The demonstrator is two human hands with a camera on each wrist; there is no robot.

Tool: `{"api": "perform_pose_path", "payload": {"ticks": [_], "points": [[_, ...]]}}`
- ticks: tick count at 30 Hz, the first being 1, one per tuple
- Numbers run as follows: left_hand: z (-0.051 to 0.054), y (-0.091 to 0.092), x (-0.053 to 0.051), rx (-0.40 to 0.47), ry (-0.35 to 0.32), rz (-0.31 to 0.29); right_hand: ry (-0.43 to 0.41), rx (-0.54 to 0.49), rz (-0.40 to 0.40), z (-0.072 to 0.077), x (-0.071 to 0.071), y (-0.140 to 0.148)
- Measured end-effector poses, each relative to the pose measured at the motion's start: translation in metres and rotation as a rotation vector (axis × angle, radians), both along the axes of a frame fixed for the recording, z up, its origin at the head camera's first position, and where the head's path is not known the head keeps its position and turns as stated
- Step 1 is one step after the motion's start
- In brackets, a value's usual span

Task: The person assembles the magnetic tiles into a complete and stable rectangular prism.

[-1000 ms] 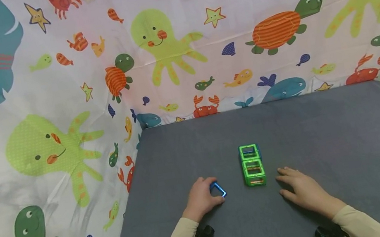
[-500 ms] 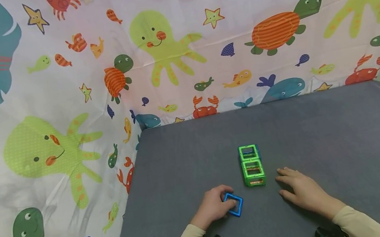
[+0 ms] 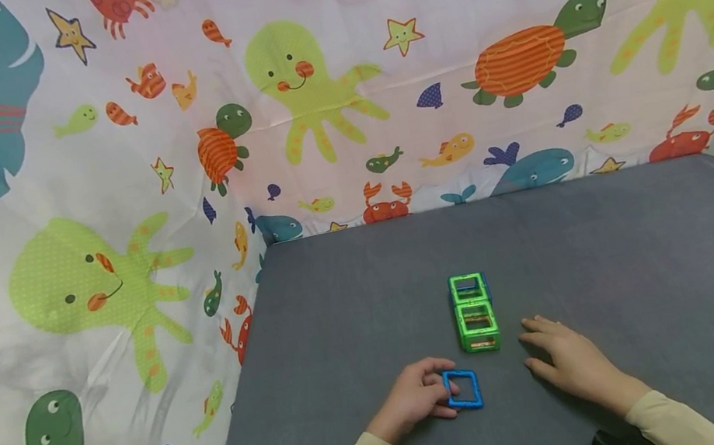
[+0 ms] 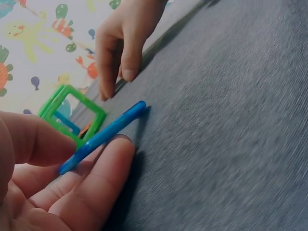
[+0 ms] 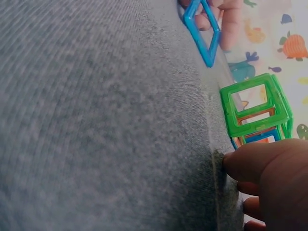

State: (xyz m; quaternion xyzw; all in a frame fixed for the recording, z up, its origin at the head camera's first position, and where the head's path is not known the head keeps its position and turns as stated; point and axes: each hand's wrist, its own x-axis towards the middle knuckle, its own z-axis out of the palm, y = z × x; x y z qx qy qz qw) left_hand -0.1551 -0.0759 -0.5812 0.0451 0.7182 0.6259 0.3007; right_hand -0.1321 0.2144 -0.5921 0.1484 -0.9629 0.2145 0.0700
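Observation:
A blue square magnetic tile (image 3: 474,402) is pinched in my left hand (image 3: 417,397), near the front of the grey table. Seen edge-on in the left wrist view, the blue tile (image 4: 110,131) sits between thumb and fingers. Just beyond it stands a block of joined magnetic tiles (image 3: 475,313), green on top and front, with some blue and orange parts. My right hand (image 3: 575,363) rests on the table to the right of that block, fingers extended and holding nothing. In the right wrist view the green block (image 5: 255,103) lies past my right thumb.
Grey cloth covers the table (image 3: 353,286). A white curtain (image 3: 353,113) printed with sea animals rises along the back and left edges. Dark wrist cameras are strapped at both wrists.
The left hand has carried the blue tile to the right and nearer the front, turning it so its square face shows. My right hand and the green block have stayed put.

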Motion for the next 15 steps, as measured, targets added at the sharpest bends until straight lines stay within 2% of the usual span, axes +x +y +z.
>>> {"api": "perform_pose_path", "payload": {"ticks": [4, 9, 15], "points": [[-0.001, 0.006, 0.004, 0.04, -0.031, -0.003, -0.019, -0.022, -0.002, 0.0, 0.001, 0.003], [-0.002, 0.012, 0.007, 0.094, -0.066, -0.014, -0.025, -0.111, 0.004, 0.001, 0.006, 0.006], [-0.007, 0.02, 0.007, 0.133, -0.072, -0.026, -0.013, -0.155, 0.043, 0.005, 0.01, 0.009]]}}
